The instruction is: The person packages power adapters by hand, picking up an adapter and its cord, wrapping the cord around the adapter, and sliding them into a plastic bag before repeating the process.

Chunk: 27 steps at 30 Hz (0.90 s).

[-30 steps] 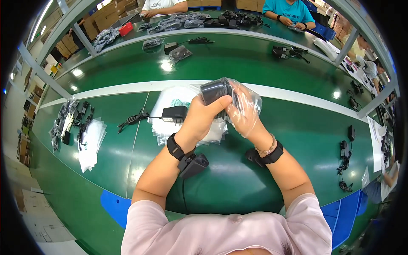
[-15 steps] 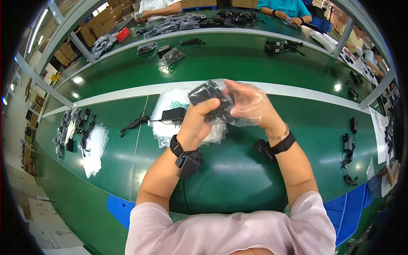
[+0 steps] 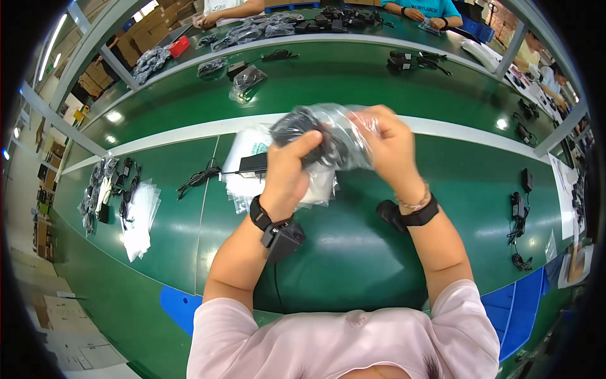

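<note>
Above the green table I hold up a clear plastic bag [image 3: 344, 129] with a black power adapter and its cable [image 3: 302, 128] inside. My left hand [image 3: 287, 167] is closed round the packed end, thumb pressed over it. The bag's loose end is pinched in the fingers of my right hand [image 3: 390, 144], which are slightly blurred. Below my left hand lies a stack of clear flat bags [image 3: 243, 184], partly hidden by that hand. Another black power adapter [image 3: 252, 165] rests on the stack, its coiled cable [image 3: 201, 180] stretching to the left.
More flat bags [image 3: 140, 227] and black adapters [image 3: 129, 183] lie at the left. Black adapters with cables [image 3: 519, 211] lie at the right. Beyond a white ledge [image 3: 442, 128], a bagged adapter [image 3: 247, 82] sits on a green surface. Two co-workers handle items at the far side.
My right hand has shifted slightly right and its fingers have closed on the bag's loose end. The bag is drawn out flatter and has turned between my hands.
</note>
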Each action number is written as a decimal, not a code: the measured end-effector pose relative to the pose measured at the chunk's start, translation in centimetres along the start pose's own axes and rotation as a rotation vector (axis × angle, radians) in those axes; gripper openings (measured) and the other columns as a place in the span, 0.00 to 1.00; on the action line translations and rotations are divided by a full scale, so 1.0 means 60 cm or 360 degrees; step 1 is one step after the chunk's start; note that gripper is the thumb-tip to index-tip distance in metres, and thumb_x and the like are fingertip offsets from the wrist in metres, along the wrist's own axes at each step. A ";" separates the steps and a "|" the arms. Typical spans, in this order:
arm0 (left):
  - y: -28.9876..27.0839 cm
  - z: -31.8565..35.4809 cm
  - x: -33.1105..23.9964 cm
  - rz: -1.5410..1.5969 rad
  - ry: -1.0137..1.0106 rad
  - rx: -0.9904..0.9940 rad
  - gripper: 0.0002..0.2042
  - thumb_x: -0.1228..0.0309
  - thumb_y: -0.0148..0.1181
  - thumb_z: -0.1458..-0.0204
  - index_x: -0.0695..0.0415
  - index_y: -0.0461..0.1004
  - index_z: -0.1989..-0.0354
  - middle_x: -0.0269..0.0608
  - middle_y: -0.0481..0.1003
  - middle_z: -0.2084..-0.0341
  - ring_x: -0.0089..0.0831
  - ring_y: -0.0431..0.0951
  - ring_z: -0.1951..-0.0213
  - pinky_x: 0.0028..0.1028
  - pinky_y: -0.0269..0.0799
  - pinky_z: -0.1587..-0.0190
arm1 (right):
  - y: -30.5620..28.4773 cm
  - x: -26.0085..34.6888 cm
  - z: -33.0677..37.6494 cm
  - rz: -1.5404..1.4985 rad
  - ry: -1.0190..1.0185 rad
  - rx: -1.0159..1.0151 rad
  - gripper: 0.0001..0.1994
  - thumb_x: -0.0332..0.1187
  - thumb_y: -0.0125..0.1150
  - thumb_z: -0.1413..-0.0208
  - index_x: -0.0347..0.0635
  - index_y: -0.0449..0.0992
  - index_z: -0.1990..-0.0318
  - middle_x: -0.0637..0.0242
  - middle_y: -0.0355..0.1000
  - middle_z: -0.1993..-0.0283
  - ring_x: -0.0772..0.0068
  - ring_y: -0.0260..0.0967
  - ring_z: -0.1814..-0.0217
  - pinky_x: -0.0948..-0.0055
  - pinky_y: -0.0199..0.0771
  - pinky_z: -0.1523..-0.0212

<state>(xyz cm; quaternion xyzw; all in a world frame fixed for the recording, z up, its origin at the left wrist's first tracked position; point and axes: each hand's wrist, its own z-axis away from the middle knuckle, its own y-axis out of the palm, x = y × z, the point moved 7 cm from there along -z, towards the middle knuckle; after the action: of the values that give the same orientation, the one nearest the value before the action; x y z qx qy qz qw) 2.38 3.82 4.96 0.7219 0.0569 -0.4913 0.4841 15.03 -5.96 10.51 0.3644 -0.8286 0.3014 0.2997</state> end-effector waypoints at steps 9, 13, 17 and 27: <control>0.013 0.016 -0.011 0.0015 0.0313 0.0022 0.14 0.80 0.57 0.56 0.63 0.69 0.59 0.40 0.73 0.64 0.30 0.74 0.62 0.28 0.70 0.56 | 0.078 -0.039 0.026 -0.1573 0.0795 -0.0001 0.14 0.31 0.57 0.48 0.37 0.70 0.54 0.63 0.71 0.57 0.69 0.66 0.53 0.69 0.67 0.54; 0.022 0.012 -0.006 0.0088 0.0206 0.0140 0.15 0.80 0.58 0.57 0.62 0.69 0.58 0.41 0.73 0.63 0.31 0.73 0.59 0.29 0.68 0.53 | 0.019 -0.056 0.012 -0.1567 0.0683 -0.0097 0.16 0.31 0.56 0.47 0.38 0.68 0.52 0.61 0.70 0.55 0.66 0.66 0.51 0.66 0.67 0.52; 0.023 0.002 0.000 0.0286 0.0132 0.0161 0.16 0.79 0.60 0.58 0.62 0.68 0.58 0.41 0.72 0.61 0.32 0.72 0.57 0.30 0.67 0.51 | -0.014 -0.045 -0.002 -0.1546 0.0454 -0.0204 0.14 0.32 0.56 0.47 0.40 0.69 0.53 0.59 0.71 0.56 0.64 0.68 0.53 0.65 0.67 0.51; 0.038 0.015 -0.023 -0.0004 0.0334 0.0337 0.18 0.80 0.61 0.59 0.62 0.68 0.57 0.42 0.72 0.60 0.32 0.72 0.57 0.30 0.67 0.50 | 0.003 -0.064 0.003 -0.1131 0.0911 0.0182 0.12 0.31 0.58 0.49 0.37 0.71 0.58 0.61 0.73 0.65 0.71 0.71 0.61 0.73 0.70 0.58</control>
<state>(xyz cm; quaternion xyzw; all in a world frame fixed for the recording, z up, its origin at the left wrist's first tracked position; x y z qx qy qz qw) 2.35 2.46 7.46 0.8163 0.0559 -0.4168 0.3960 16.97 -4.39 7.59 0.5439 -0.5182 0.3137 0.5807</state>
